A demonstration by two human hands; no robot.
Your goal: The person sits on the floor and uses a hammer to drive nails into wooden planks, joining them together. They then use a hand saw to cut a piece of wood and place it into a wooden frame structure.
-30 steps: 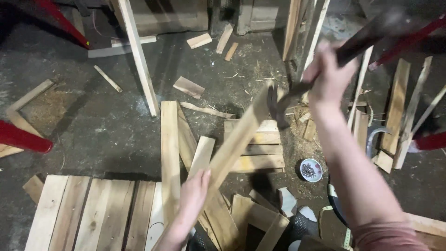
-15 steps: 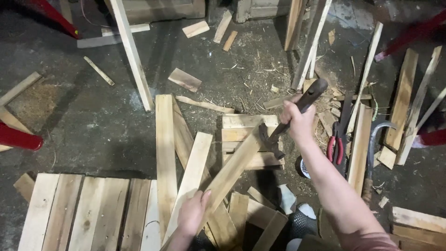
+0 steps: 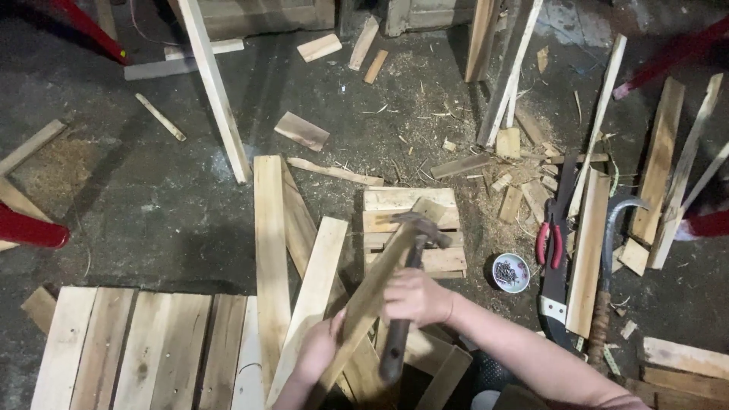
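Pale wood everywhere. Nearest, L hand (image 3: pixel 319 351) is wrapped round the low end of a slanted wood strip (image 3: pixel 372 292), fingers closed on it, prob. to steady it at that angle. R hand (image 3: pixel 414 296) is clenched round the hammer (image 3: pixel 410 258) handle about mid-shaft, w/ the dark butt end hanging near and the head resting on the strip's far tip. The tip sits over a small slatted panel (image 3: pixel 414 201) on the floor, which seems to serve as backing under the blow point. Near left, a row of joined planks (image 3: pixel 121 349) lies flat; two loose boards (image 3: pixel 272 250) lean across them toward centre.

Right of the panel, a small bowl of nails (image 3: pixel 510 272) sits within easy reach of R hand. Further right: red-handled pliers (image 3: pixel 550 241), a handsaw (image 3: pixel 557 288), a curved blade (image 3: pixel 615 220). Far side, offcuts and shavings (image 3: pixel 425 114) litter the concrete floor (image 3: pixel 114 190).
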